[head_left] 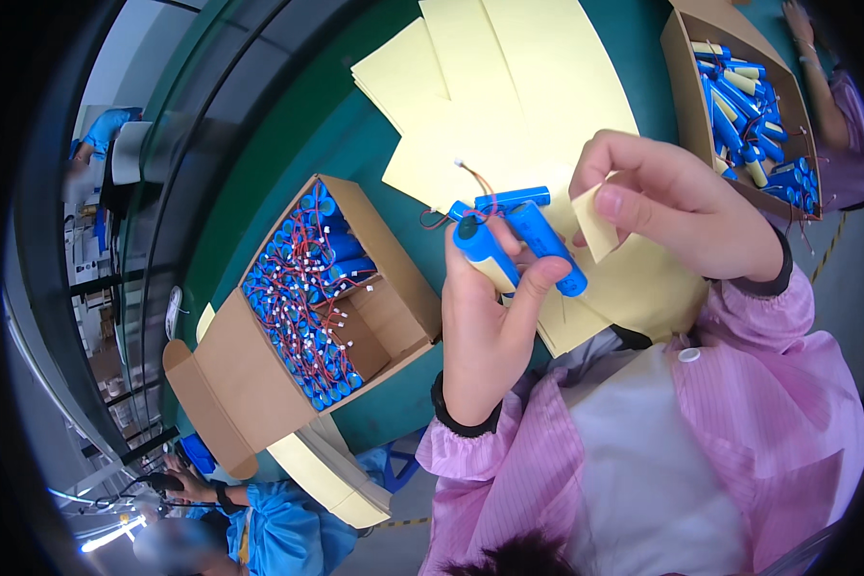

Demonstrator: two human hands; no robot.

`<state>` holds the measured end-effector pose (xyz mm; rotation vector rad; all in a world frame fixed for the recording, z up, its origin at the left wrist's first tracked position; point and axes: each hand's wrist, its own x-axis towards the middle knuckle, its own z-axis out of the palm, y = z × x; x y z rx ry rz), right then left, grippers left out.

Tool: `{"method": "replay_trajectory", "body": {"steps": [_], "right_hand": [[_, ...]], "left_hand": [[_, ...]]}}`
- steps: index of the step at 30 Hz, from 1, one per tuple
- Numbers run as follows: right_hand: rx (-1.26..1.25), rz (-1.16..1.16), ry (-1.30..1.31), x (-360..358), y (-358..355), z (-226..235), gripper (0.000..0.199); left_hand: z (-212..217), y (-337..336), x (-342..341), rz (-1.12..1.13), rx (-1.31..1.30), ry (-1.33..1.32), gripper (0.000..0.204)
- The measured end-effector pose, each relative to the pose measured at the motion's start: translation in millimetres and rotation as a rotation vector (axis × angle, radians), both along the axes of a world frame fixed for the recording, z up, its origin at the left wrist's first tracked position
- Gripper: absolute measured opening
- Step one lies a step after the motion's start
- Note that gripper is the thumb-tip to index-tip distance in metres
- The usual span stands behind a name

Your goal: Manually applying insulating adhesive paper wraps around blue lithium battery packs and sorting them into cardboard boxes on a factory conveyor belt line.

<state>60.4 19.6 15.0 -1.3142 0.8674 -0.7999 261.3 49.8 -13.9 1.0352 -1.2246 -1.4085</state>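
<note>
The left hand has its fingers clamped on blue cells with red wires, held above the green table. The right hand pinches a yellow slip just beside them. Yellow sheets lie beneath. A box of cells sits left; another box sits right.
</note>
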Motion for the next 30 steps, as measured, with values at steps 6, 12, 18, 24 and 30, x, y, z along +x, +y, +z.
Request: {"method": "replay_trajectory", "body": {"steps": [6, 12, 18, 24, 30], "right_hand": [[-0.135, 0.127, 0.212, -0.3, -2.5, -4.7, 0.02], [-0.006, 0.114, 0.097, 5.7, -1.4, -2.4, 0.022], [-0.003, 0.102, 0.081, 7.7, -0.2, -5.9, 0.023], [-0.052, 0.104, 0.096, 9.0, -1.2, -5.8, 0.023], [-0.029, 0.104, 0.101, 10.5, -1.0, -5.4, 0.023]], "left_hand": [[6.2, 2.5, -0.1, -0.082, 0.007, -0.112, 0.034], [3.6, 3.7, -0.5, -0.02, 0.049, -0.105, 0.043], [7.4, 3.8, -2.1, 0.003, 0.059, -0.054, 0.04], [7.0, 3.5, -1.7, 0.001, 0.053, -0.033, 0.039], [5.7, 4.2, -2.0, 0.011, 0.055, -0.017, 0.039]]}}
